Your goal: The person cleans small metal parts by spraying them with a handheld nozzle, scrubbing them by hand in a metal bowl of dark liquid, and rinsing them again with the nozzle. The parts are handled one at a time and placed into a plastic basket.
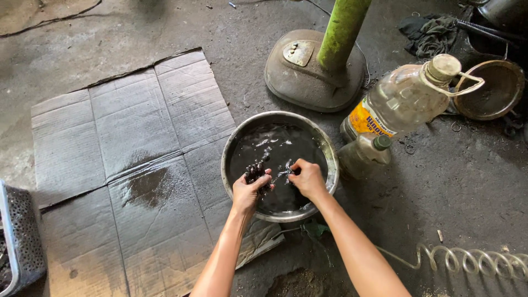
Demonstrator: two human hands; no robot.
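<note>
A round metal basin [329, 155] of dark oily liquid sits on the concrete floor. My left hand [248, 190] is over its near rim, fingers closed round a small black greasy part [257, 170] held just above the liquid. My right hand [309, 179] is beside it in the basin, fingers curled on something small and dark that I cannot make out. Both hands are wet and smeared black.
A flattened cardboard sheet [132, 159] with an oil stain lies to the left. Behind the basin stands a fan base [308, 71] with a green pole. At the right stand a large clear plastic bottle [404, 99], a small bottle [366, 155] and a rusty bowl [487, 91]. A coiled hose [467, 259] lies at lower right.
</note>
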